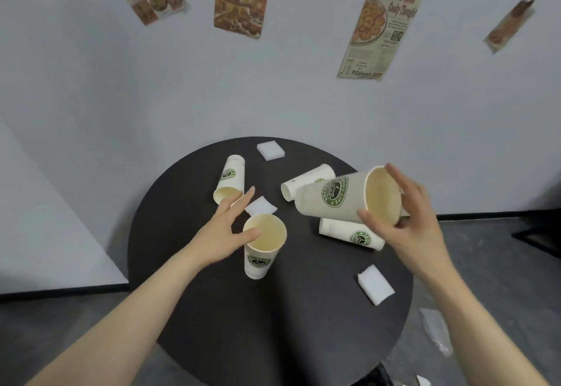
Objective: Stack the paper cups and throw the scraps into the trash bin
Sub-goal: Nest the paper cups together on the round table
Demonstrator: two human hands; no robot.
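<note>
**Holding one paper cup above a round desk strewn with cups and scraps**

Gripping a tilted cup (349, 196) by its rim end, the right hand (409, 218) has its fingers over the top of the open mouth and its thumb under the lower edge; the cup is lifted off the dark round desk (273, 325), lying nearly sideways in the air with its base pointing left and its mouth turned toward the camera.

The left hand (224, 230) is spread with relaxed, straight fingers and holds nothing. Its thumb reaches to the rim of an upright cup (263, 246) standing near the middle of the desk; whether it actually touches the rim cannot be told. The held cup is to the right of and above this upright cup, clearly apart from it.

Three more cups lie on their sides. One (229, 179) is just beyond the left hand's fingertips, mouth facing the camera. Another (306, 179) lies partly hidden behind the held cup. A third (349, 234) lies under the right hand, its green logo showing.

White scraps sit on the desk: one (270, 150) at the far edge, one (261, 206) between the left hand's fingers and the upright cup, and one (375, 285) at the near right, below the right forearm.

Food posters (379, 30) hang on the grey wall behind. Clear plastic (437, 334) shows on the floor off the desk's right edge.
</note>
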